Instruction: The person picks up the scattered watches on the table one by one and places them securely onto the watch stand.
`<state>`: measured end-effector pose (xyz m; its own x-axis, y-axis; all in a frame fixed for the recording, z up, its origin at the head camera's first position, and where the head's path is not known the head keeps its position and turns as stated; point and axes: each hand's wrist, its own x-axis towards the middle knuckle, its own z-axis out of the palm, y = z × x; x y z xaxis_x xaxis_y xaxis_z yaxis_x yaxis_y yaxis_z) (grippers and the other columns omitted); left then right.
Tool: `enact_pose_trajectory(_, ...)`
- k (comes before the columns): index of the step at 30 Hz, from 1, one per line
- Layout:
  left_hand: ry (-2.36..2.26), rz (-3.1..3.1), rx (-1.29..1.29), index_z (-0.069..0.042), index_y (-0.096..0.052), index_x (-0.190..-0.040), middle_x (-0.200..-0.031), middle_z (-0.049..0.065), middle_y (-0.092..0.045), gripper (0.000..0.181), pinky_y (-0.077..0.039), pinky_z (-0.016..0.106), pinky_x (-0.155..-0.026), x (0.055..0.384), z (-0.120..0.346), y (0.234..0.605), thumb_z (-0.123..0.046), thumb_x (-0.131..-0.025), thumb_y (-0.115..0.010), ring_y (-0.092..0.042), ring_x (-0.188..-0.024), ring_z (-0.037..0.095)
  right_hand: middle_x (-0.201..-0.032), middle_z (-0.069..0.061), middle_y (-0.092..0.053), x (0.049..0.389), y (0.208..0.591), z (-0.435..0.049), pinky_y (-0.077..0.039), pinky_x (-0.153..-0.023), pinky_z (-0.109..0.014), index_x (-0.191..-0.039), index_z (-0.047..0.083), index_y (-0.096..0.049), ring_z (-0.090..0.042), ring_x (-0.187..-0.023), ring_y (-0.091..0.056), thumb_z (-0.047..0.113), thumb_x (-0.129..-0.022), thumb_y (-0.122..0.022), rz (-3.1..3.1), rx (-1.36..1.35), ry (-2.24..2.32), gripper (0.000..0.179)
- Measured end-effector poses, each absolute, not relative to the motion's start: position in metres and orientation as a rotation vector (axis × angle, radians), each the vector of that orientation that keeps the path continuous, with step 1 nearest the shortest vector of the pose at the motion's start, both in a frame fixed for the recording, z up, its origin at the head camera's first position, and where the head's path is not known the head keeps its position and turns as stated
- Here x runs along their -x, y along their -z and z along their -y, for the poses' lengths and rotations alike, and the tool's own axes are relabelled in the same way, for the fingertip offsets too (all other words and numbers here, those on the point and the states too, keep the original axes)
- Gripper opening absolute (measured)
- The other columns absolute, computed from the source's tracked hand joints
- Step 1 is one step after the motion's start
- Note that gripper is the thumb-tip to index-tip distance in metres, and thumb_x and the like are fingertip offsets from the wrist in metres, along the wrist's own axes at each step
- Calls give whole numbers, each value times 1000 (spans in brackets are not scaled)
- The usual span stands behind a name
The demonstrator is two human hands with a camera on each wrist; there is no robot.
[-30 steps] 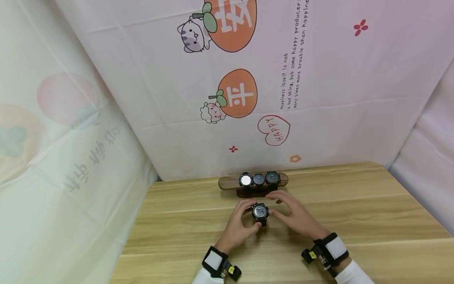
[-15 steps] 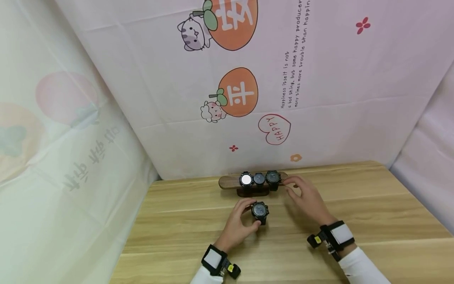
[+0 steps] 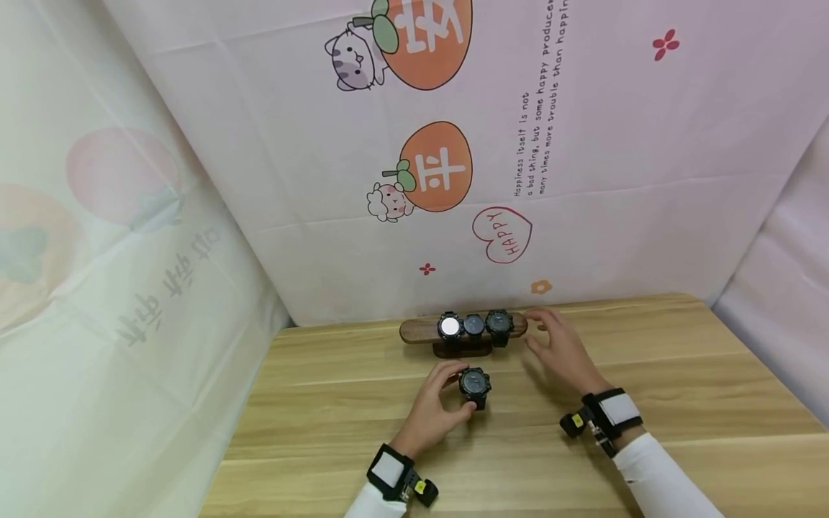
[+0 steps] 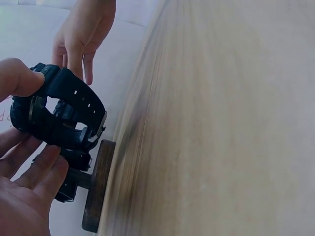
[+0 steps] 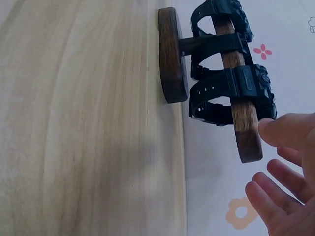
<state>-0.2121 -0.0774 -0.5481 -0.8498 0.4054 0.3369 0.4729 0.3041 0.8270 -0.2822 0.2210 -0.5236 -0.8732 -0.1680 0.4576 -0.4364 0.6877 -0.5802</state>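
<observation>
My left hand (image 3: 435,406) pinches a black digital wristwatch (image 3: 475,383) by its sides, thumb at the near edge and fingers at the far one. In the left wrist view its strap (image 4: 76,93) forms a loop with the dial turned away. Behind it stands a dark wooden watch stand (image 3: 417,332) whose bar carries three black watches side by side. My right hand (image 3: 562,352) is at the bar's right end, holding nothing. In the right wrist view the thumb (image 5: 285,129) lies right at the bar end (image 5: 248,142), the other fingers spread loosely beyond it.
The stand's foot (image 5: 172,59) rests near the back edge of the wood-grain table (image 3: 324,417). A white printed cloth (image 3: 337,266) hangs directly behind it. Another cloth (image 3: 162,345) hangs on the left side. Each wrist wears a strapped camera.
My right hand has moved from beside the held watch back and right to the end of the stand's bar. My left hand keeps its grip on the watch in nearly the same place.
</observation>
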Motion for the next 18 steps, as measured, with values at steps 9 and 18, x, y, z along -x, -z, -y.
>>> enact_pose_trajectory(9,1607,2481,837,-20,-54,-152,-152,3,-54,69,-49,46,-121,213,79,548,-7,-90,-83,-58,-139,25,-147,-26,-59,292,528,-222,-55,-106,-62,-148,-5,-54,-45,-132,-58,1,-96,-76,2578,-550,-1035,56)
enact_pose_trajectory(18,1614,2461,833,-21,-54,-151,-151,2,-55,69,-51,49,-118,217,83,549,-6,-90,-83,-59,-139,25,-141,-22,-65,295,529,-221,-57,-104,-60,-140,-1,-63,-41,-127,-63,8,-99,-76,2597,-503,-1022,44)
